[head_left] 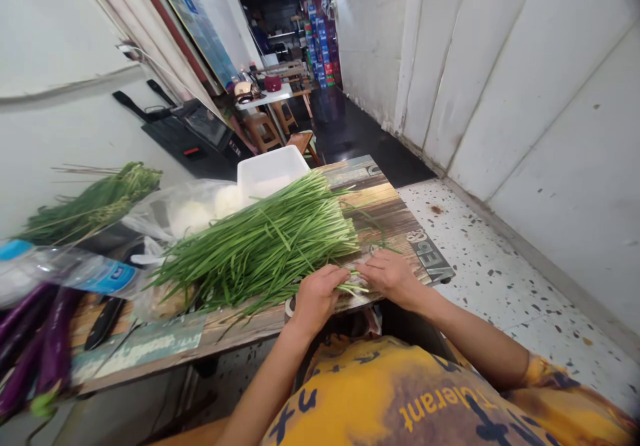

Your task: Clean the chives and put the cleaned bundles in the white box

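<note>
A large heap of garlic chives (270, 239) lies across the wooden-patterned table, green tips to the left and pale cut ends to the right. At the near table edge, my left hand (319, 294) is closed around a few chive stalks whose pale ends stick out past the fingers. My right hand (389, 274) is just to the right, its fingertips pinched on the ends of these stalks. Both hands are nearly touching. A few loose green strands (373, 223) lie on the table beyond my right hand. Exactly how many stalks are held is hidden by my fingers.
A white plastic tub (273, 166) and a clear bag with white round items (193, 216) stand behind the heap. On the left are eggplants (57, 339), a plastic bottle (103, 274), a black-handled knife (104, 323) and another green bunch (95, 199). The table's right corner (447, 274) faces a speckled floor.
</note>
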`<state>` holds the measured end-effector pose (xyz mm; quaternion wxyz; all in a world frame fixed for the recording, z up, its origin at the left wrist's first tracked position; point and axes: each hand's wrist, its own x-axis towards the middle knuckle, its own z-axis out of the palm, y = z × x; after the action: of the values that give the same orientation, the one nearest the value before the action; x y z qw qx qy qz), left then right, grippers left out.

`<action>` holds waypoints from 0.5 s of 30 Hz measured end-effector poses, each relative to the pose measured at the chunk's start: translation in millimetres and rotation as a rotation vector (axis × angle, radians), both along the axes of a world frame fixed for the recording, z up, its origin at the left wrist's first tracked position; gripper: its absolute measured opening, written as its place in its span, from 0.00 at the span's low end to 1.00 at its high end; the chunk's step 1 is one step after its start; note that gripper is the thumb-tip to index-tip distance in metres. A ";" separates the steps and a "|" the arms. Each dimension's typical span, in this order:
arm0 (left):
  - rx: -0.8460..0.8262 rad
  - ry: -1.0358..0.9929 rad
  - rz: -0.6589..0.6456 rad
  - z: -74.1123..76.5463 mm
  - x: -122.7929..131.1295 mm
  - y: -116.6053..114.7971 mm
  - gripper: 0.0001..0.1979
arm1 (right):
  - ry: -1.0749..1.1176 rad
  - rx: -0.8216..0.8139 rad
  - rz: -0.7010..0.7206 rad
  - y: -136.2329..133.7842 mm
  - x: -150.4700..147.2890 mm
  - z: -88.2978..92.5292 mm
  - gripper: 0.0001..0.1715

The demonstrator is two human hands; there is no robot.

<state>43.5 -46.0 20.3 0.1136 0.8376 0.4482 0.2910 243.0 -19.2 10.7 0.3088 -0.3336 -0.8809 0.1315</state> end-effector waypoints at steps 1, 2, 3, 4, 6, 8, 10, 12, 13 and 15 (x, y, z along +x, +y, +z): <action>-0.005 -0.056 -0.011 -0.8 -1.0 -0.6 0.13 | 0.111 -0.134 0.017 2.7 -1.4 -3.2 0.15; -0.004 -0.107 -0.015 -2.0 -1.9 -1.2 0.12 | 0.229 -0.285 0.013 5.4 -2.8 -5.8 0.16; -0.001 -0.143 -0.014 -3.2 -2.7 -2.0 0.11 | 0.339 -0.433 -0.021 8.2 -4.2 -7.8 0.18; 0.008 -0.161 -0.009 -4.6 -3.5 -2.8 0.11 | 0.428 -0.555 -0.079 10.8 -5.4 -9.2 0.19; 0.034 -0.136 0.002 -7.1 -5.8 -4.2 0.12 | 0.523 -0.657 -0.248 15.9 -5.6 -10.8 0.20; 0.053 -0.072 0.017 -9.1 -8.9 -5.2 0.16 | 0.521 -0.581 -0.427 19.9 -1.8 -10.0 0.20; 0.060 -0.030 0.036 -10.4 -11.9 -5.4 0.18 | 0.437 -0.378 -0.522 21.2 4.7 -5.9 0.22; 0.052 -0.027 0.052 -11.1 -13.8 -4.6 0.18 | 0.259 -0.124 -0.399 18.7 9.7 1.3 0.20; 0.044 -0.036 0.056 -11.2 -14.1 -3.9 0.18 | 0.146 -0.011 -0.285 16.4 10.5 5.2 0.17; 0.023 -0.055 0.054 -10.3 -13.5 -2.4 0.16 | -0.036 0.124 -0.061 11.4 7.7 10.9 0.13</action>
<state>29.9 -48.4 10.0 0.1086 0.8182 0.4639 0.3218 250.7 -7.8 21.7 0.3170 -0.3428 -0.8822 0.0611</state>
